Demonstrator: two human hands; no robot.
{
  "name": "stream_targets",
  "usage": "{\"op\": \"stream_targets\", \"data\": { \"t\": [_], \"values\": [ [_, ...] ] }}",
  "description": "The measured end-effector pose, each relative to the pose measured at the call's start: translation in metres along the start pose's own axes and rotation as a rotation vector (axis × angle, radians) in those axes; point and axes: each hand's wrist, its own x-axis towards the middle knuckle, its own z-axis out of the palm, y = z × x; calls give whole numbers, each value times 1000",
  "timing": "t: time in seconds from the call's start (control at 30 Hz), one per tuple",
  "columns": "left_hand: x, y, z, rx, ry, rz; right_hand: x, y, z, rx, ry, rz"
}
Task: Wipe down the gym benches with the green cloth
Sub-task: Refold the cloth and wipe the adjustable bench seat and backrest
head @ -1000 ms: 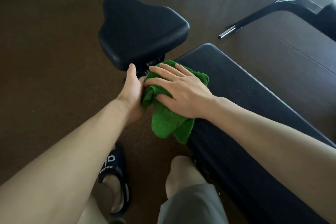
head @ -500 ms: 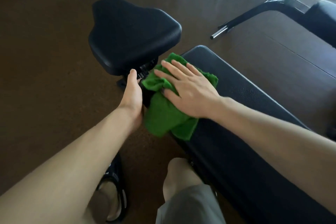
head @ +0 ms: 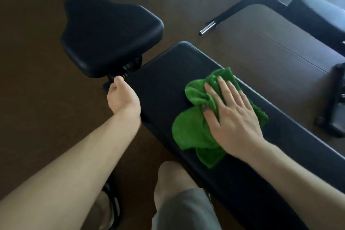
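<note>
Wiping was mid-way: right hand (head: 231, 117) pressed flat on the green cloth (head: 194, 132) over the bench pad (head: 164, 87); left hand (head: 122, 97) gripped its edge. Seat (head: 110, 31) looked undone.

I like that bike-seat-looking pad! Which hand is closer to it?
Left. The left hand sits just below the seat pad, by its mount. The right hand is farther off, pressing the green cloth on the long bench pad.

Dark brown floor (head: 46, 61) with pale glare at top; another padded machine (head: 317, 17) stands right.
</note>
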Motion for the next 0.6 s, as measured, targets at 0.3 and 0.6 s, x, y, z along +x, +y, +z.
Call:
{"op": "stream_targets", "data": {
  "t": [0.3, 0.6],
  "values": [
    [-6, 3, 0, 17, 17, -28, 110, -23, -4, 33, -14, -69],
    [-4, 8, 1, 17, -52, -131, -4, 57, -5, -9, 33, 86]
  ]
}}
